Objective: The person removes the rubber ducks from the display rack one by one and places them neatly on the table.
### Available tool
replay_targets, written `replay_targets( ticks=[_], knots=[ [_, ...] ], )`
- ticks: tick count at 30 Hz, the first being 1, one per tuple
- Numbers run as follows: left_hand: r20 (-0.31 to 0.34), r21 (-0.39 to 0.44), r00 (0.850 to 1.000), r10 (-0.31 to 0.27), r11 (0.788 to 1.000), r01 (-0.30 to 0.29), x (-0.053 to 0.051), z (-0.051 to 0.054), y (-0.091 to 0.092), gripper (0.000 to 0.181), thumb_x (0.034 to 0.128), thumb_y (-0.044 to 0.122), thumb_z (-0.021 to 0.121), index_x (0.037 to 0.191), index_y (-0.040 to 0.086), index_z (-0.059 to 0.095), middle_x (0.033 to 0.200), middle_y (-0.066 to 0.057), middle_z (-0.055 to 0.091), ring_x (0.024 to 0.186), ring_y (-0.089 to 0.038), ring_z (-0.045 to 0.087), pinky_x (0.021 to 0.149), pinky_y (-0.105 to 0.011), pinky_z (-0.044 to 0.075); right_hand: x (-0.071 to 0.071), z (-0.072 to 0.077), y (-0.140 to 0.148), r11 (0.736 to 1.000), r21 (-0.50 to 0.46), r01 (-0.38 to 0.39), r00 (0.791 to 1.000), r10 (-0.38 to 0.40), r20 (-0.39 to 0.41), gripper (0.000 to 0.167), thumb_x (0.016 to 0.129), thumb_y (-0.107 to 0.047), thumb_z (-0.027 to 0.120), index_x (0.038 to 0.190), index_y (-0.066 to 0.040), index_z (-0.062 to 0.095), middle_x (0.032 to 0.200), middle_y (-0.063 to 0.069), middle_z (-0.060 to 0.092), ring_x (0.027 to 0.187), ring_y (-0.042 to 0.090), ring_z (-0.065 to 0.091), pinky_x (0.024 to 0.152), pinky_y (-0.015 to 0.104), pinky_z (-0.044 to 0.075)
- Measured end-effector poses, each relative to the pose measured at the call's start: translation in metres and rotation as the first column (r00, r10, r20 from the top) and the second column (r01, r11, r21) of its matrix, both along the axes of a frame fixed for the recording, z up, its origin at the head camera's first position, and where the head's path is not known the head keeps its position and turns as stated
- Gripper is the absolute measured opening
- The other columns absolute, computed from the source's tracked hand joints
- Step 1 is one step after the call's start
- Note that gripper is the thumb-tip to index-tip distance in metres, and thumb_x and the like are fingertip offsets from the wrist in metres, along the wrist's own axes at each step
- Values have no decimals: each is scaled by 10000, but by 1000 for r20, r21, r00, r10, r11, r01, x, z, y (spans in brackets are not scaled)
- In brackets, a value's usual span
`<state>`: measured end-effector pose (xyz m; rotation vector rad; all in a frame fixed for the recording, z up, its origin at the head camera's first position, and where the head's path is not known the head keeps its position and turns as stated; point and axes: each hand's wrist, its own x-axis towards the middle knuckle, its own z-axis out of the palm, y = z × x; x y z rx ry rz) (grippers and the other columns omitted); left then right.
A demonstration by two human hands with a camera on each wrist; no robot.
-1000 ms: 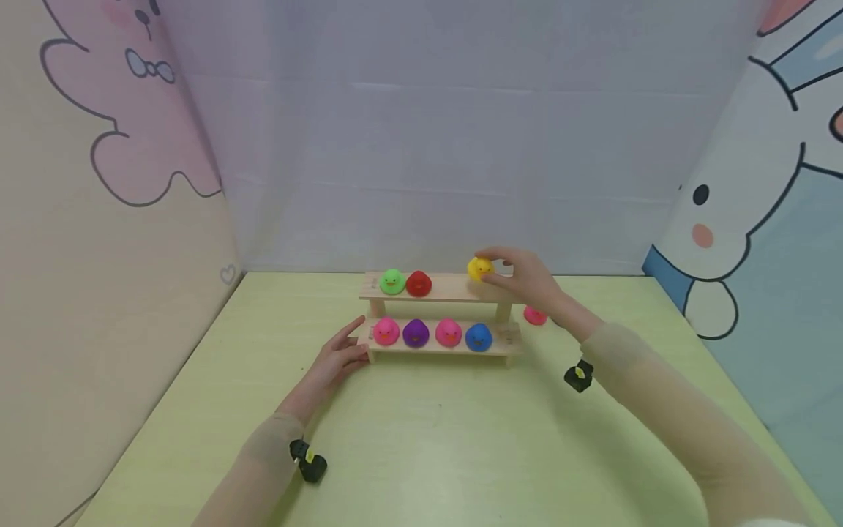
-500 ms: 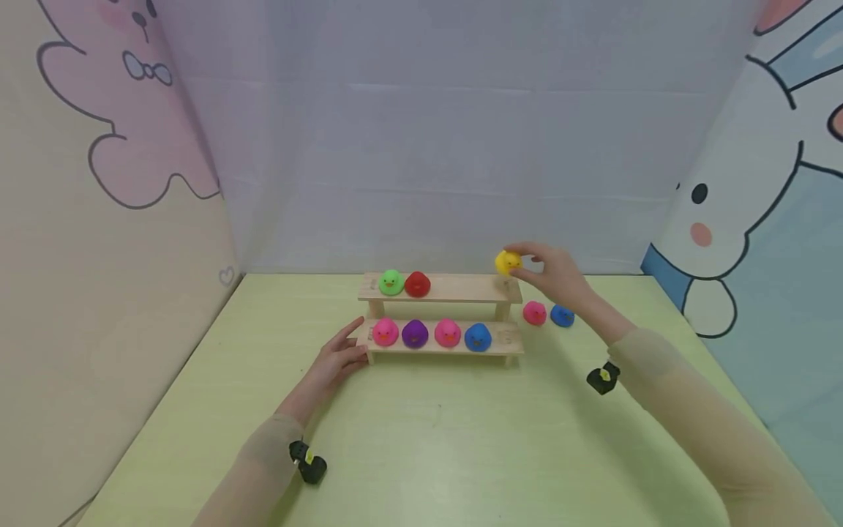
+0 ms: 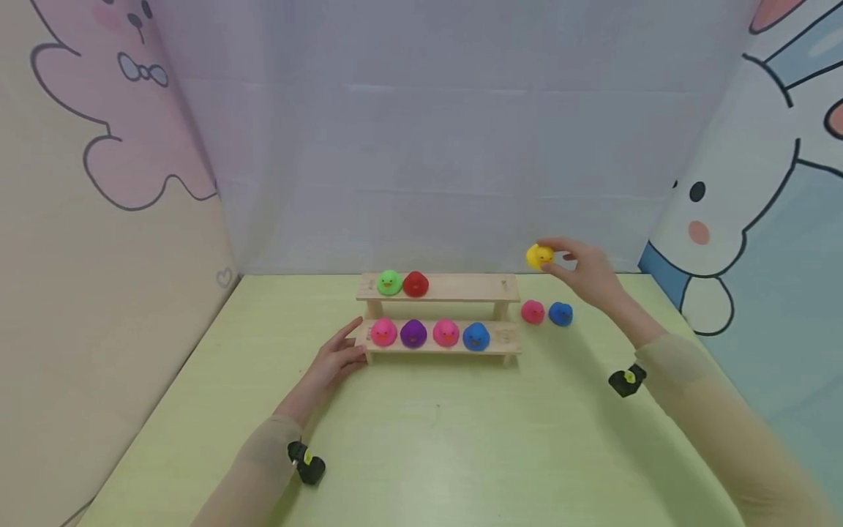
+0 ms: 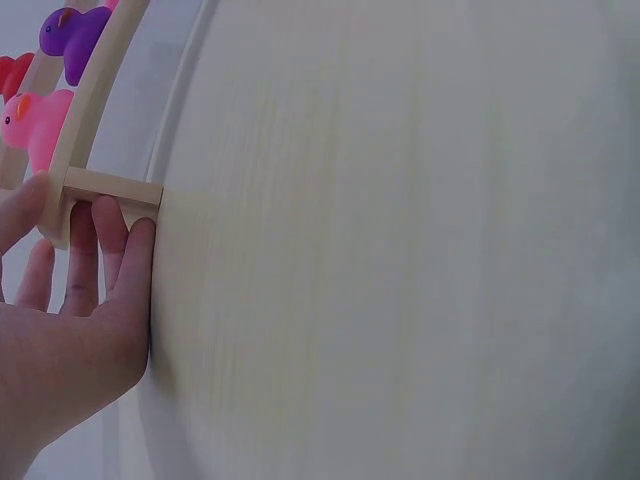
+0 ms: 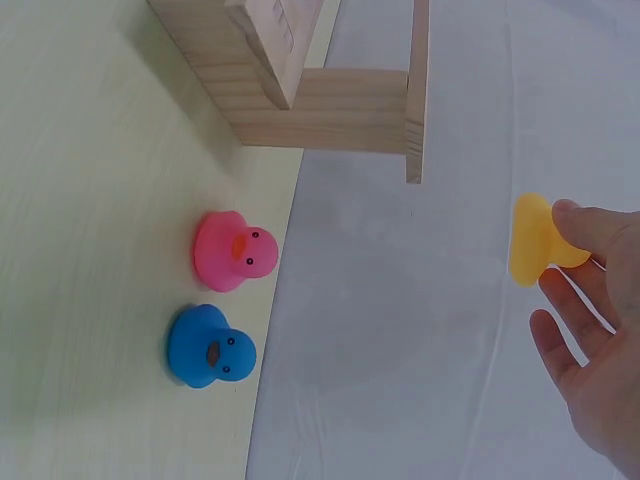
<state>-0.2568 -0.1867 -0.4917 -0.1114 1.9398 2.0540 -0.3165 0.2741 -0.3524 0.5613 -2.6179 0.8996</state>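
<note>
Pinching yellow duck in right hand, aloft, right of rack; touching its left edge with unclenched left hand. Wide worktop in front, cloth behind.

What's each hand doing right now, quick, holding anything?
Left hand: open, touching the left end of the wooden rack.
Right hand: holding the yellow duck, pinched and clear of the rack.

On the light green table stand a wooden shelf, with a green duck and red duck on top and four ducks below, and, beside it, a pink duck and blue duck.
</note>
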Motion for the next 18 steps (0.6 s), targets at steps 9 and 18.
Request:
replay_targets(
  ticks=[9, 18],
  knots=[
    [-6, 17, 1000, -6, 1000, 6, 0, 1, 0, 677, 994, 105, 565, 1571, 291, 265, 1324, -126, 509, 1004, -114, 627, 972, -247, 544, 0, -8, 29, 997, 1, 76, 997, -76, -5, 427, 926, -89, 681, 1341, -60, 586, 1324, 202, 621, 1185, 371, 574, 942, 554, 515],
    [-22, 9, 1000, -7, 1000, 7, 3, 0, 0, 670, 1000, 107, 553, 1573, 293, 259, 1317, -121, 508, 1021, -122, 622, 970, -235, 541, 1, -26, 55, 989, 68, 135, 991, -134, -18, 410, 947, -101, 654, 1344, -36, 574, 1286, 214, 619, 1096, 365, 569, 832, 411, 505]
  ],
)
